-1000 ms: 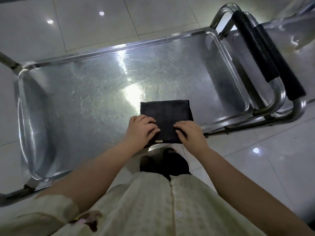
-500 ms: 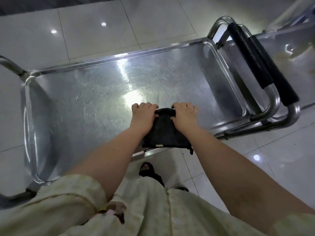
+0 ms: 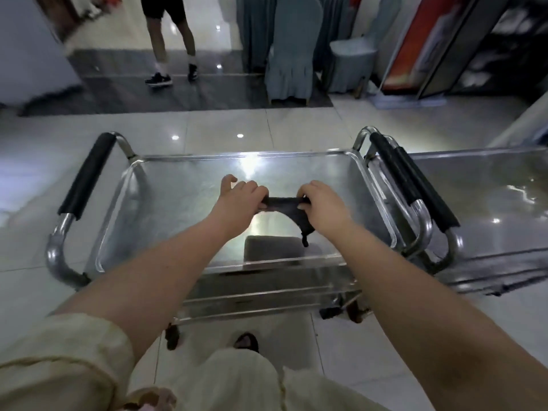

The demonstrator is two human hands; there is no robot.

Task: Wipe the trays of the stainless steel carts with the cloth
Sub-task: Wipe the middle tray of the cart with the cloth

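Observation:
A dark cloth (image 3: pixel 283 203) hangs stretched between my two hands above the top tray (image 3: pixel 178 197) of a stainless steel cart. My left hand (image 3: pixel 241 195) grips its left end and my right hand (image 3: pixel 318 200) grips its right end; a corner of the cloth dangles down below my right hand. The cloth's reflection shows on the tray near its front rim. The cart has black-padded handles at both ends. A second steel cart's tray (image 3: pixel 480 203) stands pushed up against the right end.
A lower shelf (image 3: pixel 267 295) of the cart sits under the top tray. A person's legs (image 3: pixel 172 46) stand on the dark floor beyond. Covered chairs (image 3: pixel 293 48) and a red panel (image 3: pixel 415 40) stand at the back. Glossy tiles lie all around.
Both hands lifted the cloth off the tray and now hold it taut in the air. The view has tilted up, showing the room beyond the cart.

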